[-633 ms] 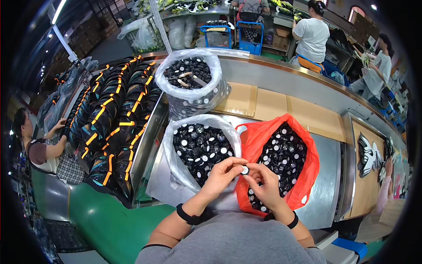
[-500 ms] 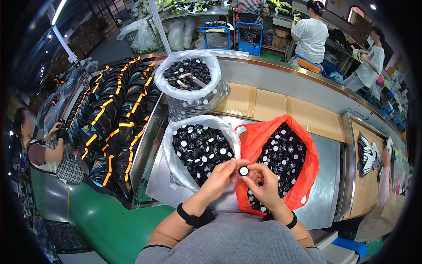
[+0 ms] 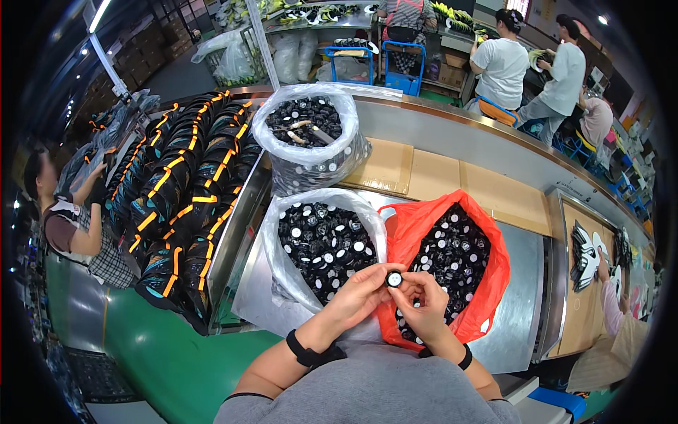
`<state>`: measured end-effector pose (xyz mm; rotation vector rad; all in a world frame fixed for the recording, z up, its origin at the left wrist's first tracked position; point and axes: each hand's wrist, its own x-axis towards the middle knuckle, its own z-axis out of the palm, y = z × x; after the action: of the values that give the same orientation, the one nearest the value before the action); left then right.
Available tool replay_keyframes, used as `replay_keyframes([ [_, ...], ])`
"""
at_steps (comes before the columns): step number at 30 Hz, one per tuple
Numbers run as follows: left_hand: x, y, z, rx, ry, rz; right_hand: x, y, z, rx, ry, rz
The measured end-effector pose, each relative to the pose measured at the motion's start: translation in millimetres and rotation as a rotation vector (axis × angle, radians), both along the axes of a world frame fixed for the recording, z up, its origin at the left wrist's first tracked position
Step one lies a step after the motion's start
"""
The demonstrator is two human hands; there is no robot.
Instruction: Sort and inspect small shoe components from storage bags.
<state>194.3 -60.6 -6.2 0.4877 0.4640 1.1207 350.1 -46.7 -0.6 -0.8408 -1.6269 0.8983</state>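
A small round black part with a white face (image 3: 393,279) is held between both hands over the gap between two bags. My left hand (image 3: 359,295) pinches its left side with thumb and forefinger. Thumb and fingers of my right hand (image 3: 424,305) close on its other side; another bit of black and white shows by that palm. Under the left hand stands a clear plastic bag (image 3: 267,244) full of similar parts. Beneath the right hand, a red plastic bag (image 3: 498,272) holds more of them. My fingers hide how the parts fit together.
Behind stands another clear bag (image 3: 318,164) of black parts, with tool-like sticks on top. Cardboard (image 3: 438,173) lines the metal bench (image 3: 519,300). At left, a rack holds rows of black, orange-trimmed pieces (image 3: 173,180), where a co-worker (image 3: 78,226) stands. Another co-worker's hand (image 3: 604,270) touches white pieces at right.
Both hands stay at nearly the same place; my left fingers shift against the round part. At far right, a co-worker's arm has reached in over the white pieces.
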Motion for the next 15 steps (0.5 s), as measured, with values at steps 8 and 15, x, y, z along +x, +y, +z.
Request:
replay_keyframes([
  [8, 2.8, -7.4, -11.5, -0.027, -0.092, 0.064, 1.1, -1.4, -1.2, -0.029, -0.038, 0.014],
  [15, 4.7, -10.2, -13.0, -0.063, -0.114, 0.091, -0.5, -2.0, 0.9, -0.046, -0.056, 0.012],
])
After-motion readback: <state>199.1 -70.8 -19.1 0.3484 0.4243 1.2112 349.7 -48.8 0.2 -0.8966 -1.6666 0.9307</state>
